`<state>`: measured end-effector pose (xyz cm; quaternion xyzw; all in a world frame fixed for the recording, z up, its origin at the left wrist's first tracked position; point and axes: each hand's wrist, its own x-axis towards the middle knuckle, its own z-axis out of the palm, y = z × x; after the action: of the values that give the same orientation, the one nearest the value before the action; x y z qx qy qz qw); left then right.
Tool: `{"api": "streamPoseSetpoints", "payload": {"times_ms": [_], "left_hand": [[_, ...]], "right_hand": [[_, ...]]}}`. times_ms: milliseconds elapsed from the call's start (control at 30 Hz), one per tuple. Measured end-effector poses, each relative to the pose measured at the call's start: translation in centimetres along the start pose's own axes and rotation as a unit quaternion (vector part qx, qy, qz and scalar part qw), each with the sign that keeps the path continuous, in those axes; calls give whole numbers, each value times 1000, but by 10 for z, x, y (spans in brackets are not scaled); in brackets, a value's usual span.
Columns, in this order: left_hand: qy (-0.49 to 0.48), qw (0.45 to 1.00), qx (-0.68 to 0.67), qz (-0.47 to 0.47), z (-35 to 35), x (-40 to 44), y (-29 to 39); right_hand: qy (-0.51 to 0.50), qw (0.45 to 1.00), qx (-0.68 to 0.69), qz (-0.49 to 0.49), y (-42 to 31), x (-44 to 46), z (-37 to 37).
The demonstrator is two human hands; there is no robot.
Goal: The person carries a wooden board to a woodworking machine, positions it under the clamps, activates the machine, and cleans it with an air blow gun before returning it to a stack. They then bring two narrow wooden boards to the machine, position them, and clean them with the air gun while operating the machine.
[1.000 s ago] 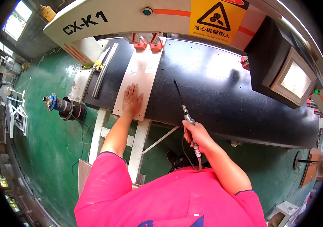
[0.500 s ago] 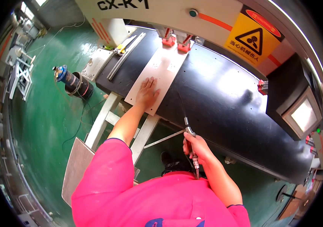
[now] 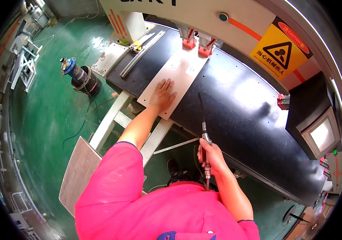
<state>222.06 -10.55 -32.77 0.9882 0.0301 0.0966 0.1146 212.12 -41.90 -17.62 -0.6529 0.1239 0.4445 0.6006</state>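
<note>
My left hand (image 3: 162, 96) lies flat, fingers spread, on the near part of a pale board (image 3: 178, 80) with small holes and two white labels. The board's far end sits at two red clamp feet (image 3: 197, 47) of the machine. My right hand (image 3: 211, 155) is wrapped round an air blow gun (image 3: 206, 138); its long thin nozzle points away from me over the black table (image 3: 235, 120). A hose runs from the gun's lower end toward my body.
Metal rails (image 3: 143, 54) lie left of the board. A black bucket with a blue-topped canister (image 3: 86, 82) stands on the green floor. A box-shaped screen unit (image 3: 319, 132) hangs at the right. A brown panel (image 3: 79, 172) leans at lower left.
The view has turned, so the table and board appear more slanted and the machine has shifted right. My left hand stays flat on the board, and my right hand still holds the blow gun.
</note>
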Motion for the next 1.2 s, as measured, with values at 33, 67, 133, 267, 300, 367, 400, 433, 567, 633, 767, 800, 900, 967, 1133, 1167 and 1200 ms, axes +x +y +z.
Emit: {"api": "streamPoseSetpoints", "payload": {"times_ms": [33, 67, 133, 267, 300, 367, 400, 433, 567, 633, 767, 800, 900, 967, 1133, 1167, 1200], "left_hand": [[-1, 1000, 1, 0, 0, 0, 0], [-1, 1000, 2, 0, -1, 0, 1], [-2, 1000, 4, 1, -2, 1, 1], [-2, 1000, 4, 3, -1, 0, 0], [-1, 1000, 3, 4, -1, 0, 1], [-2, 1000, 3, 2, -1, 0, 1], [-2, 1000, 3, 2, -1, 0, 1], [5, 1000, 1, 3, -1, 0, 1], [20, 1000, -5, 10, -1, 0, 1], [25, 1000, -7, 14, -1, -1, 2], [8, 1000, -1, 7, -3, -2, 2], [-5, 1000, 3, 3, -3, -1, 2], [2, 1000, 6, 6, -1, 0, 1], [4, 1000, 4, 6, -2, 0, 1], [10, 1000, 8, 10, 2, -1, 0], [11, 1000, 7, 11, 3, -1, 0], [12, 1000, 6, 11, 3, -2, 0]], "right_hand": [[-2, 1000, 0, 0, 1, 0, 1], [-4, 1000, 1, -1, 1, 0, 2], [-5, 1000, 0, -1, 1, 0, 4], [-5, 1000, 1, -1, -2, -3, 5], [-7, 1000, 2, -2, -1, -3, 4], [-13, 1000, 9, -14, -1, -3, 4], [-17, 1000, 13, -20, -1, -3, 4], [-9, 1000, 21, -21, -1, -3, 4], [9, 999, 48, -10, -2, 3, -1], [-4, 998, 57, -2, 2, 6, -10], [8, 998, 56, -10, 3, 3, -9], [16, 998, 59, -16, 4, 4, -8], [31, 997, 72, -13, 3, 6, -9], [25, 997, 69, -6, 1, 4, -13], [31, 998, 56, -16, 1, -3, -7], [37, 997, 59, -21, 2, -4, -5], [32, 998, 60, -16, 5, -4, -7]]}}
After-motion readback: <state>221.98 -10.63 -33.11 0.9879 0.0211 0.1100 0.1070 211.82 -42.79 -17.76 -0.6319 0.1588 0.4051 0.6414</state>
